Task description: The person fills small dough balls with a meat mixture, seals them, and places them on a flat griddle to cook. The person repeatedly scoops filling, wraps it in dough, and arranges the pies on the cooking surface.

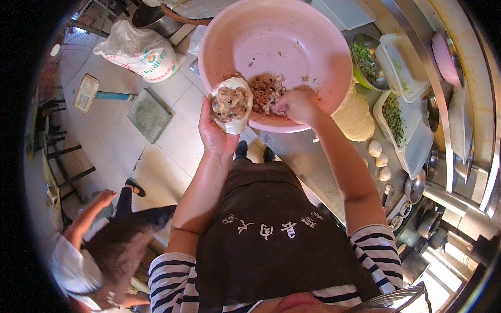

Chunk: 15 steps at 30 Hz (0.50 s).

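Observation:
My left hand (217,133) holds up a flattened round of dough (230,126) beside the left rim of a large pink plastic basin (282,51). Heaped on that dough is a chunky meat filling (230,102). Inside the basin, at its near side, lies more of the meat filling (266,93). My right hand (299,107) reaches over the near rim with its fingertips in this filling; the fingers are curled, and whether they have a lump between them is hidden. A large slab of dough (355,117) rests on the counter right of the basin.
Small dough balls (375,148) lie on the metal counter (313,156). Beyond them stand a bowl of chopped greens (366,62), a white tray of chopped herbs (393,121) and an empty-looking white tray (407,66). A white sack (145,54) sits on the tiled floor. Another person (113,250) is at lower left.

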{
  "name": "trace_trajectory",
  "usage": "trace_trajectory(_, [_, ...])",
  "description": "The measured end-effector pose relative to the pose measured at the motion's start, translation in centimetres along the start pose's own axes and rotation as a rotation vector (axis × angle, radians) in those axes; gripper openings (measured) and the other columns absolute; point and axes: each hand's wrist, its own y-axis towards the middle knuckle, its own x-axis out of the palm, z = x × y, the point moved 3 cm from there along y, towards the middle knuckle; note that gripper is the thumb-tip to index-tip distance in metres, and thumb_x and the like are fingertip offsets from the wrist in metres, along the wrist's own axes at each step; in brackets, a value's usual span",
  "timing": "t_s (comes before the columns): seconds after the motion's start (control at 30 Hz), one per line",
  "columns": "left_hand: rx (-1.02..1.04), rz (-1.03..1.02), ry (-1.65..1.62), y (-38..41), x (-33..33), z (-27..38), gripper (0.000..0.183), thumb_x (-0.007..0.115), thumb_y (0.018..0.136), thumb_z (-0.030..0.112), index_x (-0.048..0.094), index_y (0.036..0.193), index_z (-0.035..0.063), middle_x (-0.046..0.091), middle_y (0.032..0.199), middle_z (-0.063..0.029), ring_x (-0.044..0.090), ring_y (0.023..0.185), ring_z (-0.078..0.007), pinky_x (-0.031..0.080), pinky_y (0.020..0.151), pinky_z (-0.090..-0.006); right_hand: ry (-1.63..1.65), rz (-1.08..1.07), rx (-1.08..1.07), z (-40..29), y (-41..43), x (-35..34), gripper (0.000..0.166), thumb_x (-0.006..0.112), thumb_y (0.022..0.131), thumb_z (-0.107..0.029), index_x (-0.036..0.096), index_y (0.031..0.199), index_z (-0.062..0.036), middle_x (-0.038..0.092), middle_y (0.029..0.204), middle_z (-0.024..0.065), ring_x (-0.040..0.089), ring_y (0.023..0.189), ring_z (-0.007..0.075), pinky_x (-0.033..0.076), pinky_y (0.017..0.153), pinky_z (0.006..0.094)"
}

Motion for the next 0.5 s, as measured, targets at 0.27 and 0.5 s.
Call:
trace_trajectory(0.27, [-0.024, 0.035, -0.025, -0.1, 2.1, -0.2, 0.050, 0.036, 0.097, 0.042, 0.044, 0.128, 0.0034, 0.052, 0.126, -0.0145, 0.049, 0.119, -0.0290, 0.039, 0.102, -0.0449, 0.589, -0.149, -0.123, -6.2, -3.1, -4.7, 0.021, 0.058, 0.073, 0.002, 0.069, 0.091, -0.0002, 0.067, 0.078, 0.0147, 0.065, 0.076, 0.0247, 0.051, 0.067, 0.0310])
trace_trajectory(0.5, [-0.316, 0.004, -0.023, -0.1, 5.9, -4.8, 0.045, 0.036, 0.098, 0.042, 0.048, 0.121, 0.0047, 0.056, 0.116, -0.0115, 0.054, 0.109, -0.0251, 0.042, 0.097, -0.0423, 0.074, 0.939, -0.362, -11.0, -6.9, -5.0, 0.014, 0.065, 0.074, 0.002, 0.069, 0.085, -0.0042, 0.062, 0.085, 0.0076, 0.059, 0.084, 0.0200, 0.048, 0.074, 0.0290])
